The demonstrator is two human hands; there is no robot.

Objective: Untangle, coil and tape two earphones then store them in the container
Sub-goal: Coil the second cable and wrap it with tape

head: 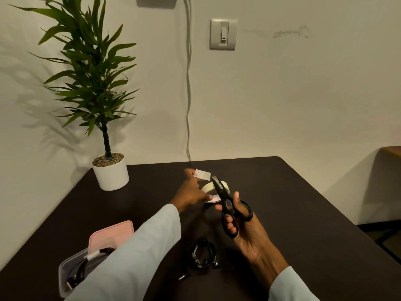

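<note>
Judging by what lies on the table, the task is taken to be past its halfway point. One taped earphone, bound with a white strip, is already stored in the clear container at the near left, whose pink lid is propped behind it. The second earphone is coiled on the table but not yet taped, its plug trailing loose beside it.

A cut tape piece is pinched in the fingertips of the left hand, just above the tape roll. The black scissors are gripped by the right hand, fingers through the loops, blades closed and pointing at the roll.

Wrapping the second coil and placing it in the container are judged to remain. A potted plant stands at the far left corner, well apart from the work; the left sleeve partly hides the container.
</note>
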